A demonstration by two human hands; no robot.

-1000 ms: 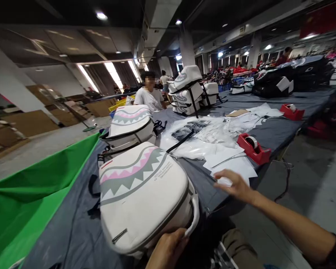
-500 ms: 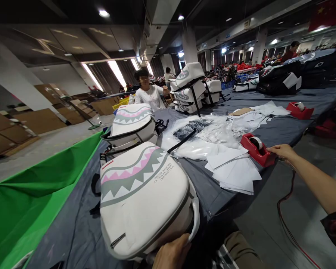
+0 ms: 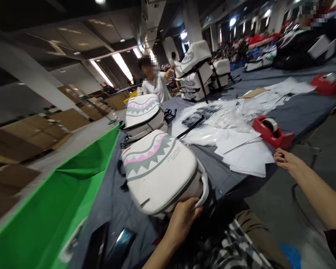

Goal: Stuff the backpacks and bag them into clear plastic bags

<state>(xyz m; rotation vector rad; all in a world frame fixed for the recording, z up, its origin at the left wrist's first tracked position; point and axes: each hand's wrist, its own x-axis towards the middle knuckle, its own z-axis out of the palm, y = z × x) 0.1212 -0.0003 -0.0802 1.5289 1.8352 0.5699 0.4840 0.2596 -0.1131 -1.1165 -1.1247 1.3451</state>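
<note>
Left hand [image 3: 184, 217] on backpack handle [image 3: 205, 189], right fingers [image 3: 281, 155] seemingly pinched

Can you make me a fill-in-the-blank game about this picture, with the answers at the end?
1. The left grip touches the near backpack, whose zigzag band is grey, white and ____.
2. The tape dispenser nearest the right grip is coloured ____.
3. The loose paper beside that dispenser is coloured ____.
4. The bright sheeting left of the table is coloured ____.

Missing words: pink; red; white; green.
</note>
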